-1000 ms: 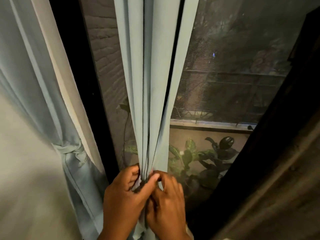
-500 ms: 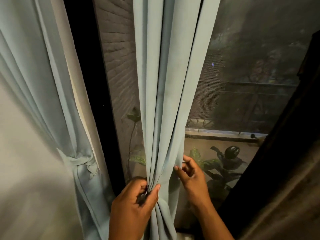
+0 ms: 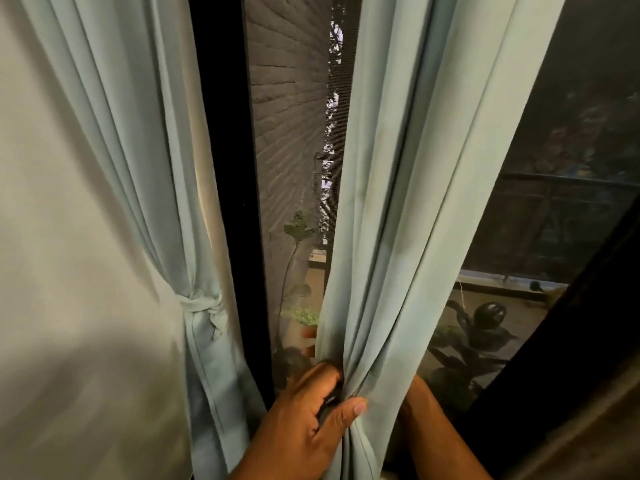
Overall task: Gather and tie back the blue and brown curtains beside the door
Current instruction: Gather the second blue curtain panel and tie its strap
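**Reader:** At the far left, what hangs there, and what sits beside it?

**Describer:** At the far left hangs a pale blue curtain, the tied curtain point(image 3: 145, 174), already cinched by a knot point(image 3: 202, 304); next comes the dark door frame point(image 3: 239, 202); beyond it a brick wall point(image 3: 287, 116) and a potted plant point(image 3: 298, 233) show through the glass.

**Reader:** And the curtain being worked on?

**Describer:** Right of centre hangs the loose blue curtain point(image 3: 408, 220), its folds pulled together low down; the left hand point(image 3: 304, 420) clenches the bunch, thumb pressed on the front; the right hand point(image 3: 420, 400) reaches behind the cloth, so I cannot tell whether it grips or only steadies; a dark brown curtain point(image 3: 571, 403) crosses the lower right corner.

**Reader:** What could go wrong?

**Describer:** As a judgement only; the outer right folds look only loosely caught, so they could slide free if the thumb eases; nothing to tie with is visible, and freeing a hand to fetch one could let the bunch spread.

**Reader:** What differs from half a second ago?

**Describer:** The right hand, then pinching the curtain's right edge in plain sight, now sits lower and half hidden behind the cloth; the view has swung so everything appears further right.
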